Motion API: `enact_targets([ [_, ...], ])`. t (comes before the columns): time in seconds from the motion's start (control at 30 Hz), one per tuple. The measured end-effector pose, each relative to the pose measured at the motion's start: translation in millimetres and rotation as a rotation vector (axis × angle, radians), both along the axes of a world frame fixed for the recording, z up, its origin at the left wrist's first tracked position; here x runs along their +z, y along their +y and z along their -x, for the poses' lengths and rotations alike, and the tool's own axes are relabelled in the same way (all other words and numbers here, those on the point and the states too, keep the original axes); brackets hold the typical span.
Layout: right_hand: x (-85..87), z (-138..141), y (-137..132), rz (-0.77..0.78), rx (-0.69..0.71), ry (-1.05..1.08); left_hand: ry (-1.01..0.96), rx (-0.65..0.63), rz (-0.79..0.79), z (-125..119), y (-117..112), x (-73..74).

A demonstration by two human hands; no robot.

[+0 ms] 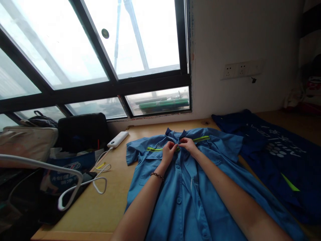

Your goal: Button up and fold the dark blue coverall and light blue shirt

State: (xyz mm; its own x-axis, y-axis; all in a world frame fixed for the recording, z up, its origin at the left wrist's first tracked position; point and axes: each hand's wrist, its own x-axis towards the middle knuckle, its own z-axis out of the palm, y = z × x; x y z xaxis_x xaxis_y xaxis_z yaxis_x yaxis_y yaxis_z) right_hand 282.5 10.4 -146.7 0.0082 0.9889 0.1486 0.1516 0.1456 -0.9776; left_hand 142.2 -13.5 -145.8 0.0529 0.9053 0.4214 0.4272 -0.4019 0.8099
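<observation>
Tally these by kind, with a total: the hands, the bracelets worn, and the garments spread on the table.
Hands: 2 (left hand, right hand)
Bracelets: 1 (dark bracelet)
Garments: 2 (light blue shirt, dark blue garment)
Total: 5

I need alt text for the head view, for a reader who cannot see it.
A person's left hand and right hand pinch the front of a blue button-up shirt near its collar, on a wooden table. Left of it lies a white power bank with a cable; right, a navy printed garment.
</observation>
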Motion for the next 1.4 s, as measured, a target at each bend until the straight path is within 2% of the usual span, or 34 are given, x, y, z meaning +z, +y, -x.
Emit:
enact_targets([
  [0.2,-2.7,-5,-5,-0.003,0.119,0.127,0.006,-0.02,0.019,0,-1,1.7],
  [0.33,-4.0,-10,-3,-0.016,0.157,0.147,0.02,-0.091,0.034,0,3,-2.8],
  [0.53,-5.7,-12,1,-0.093,0.192,0.107,-0.178,-0.207,0.16,0,7,-8.8],
  [0.87,-1.7,-6,-7,-0.32,0.061,-0.161,-0.402,-0.198,0.339,0,9,-5.2],
  [1.03,1.3,-4,-11,-0.374,-0.003,-0.247,-0.439,-0.153,0.301,-2,8,-4.8],
  [1.23,0.8,-1,-11,-0.401,-0.011,-0.294,-0.449,-0.112,0.236,-1,7,-7.1],
  [1.4,2.1,2,-13,-0.445,-0.052,-0.309,-0.465,-0.131,0.222,0,6,-4.4],
])
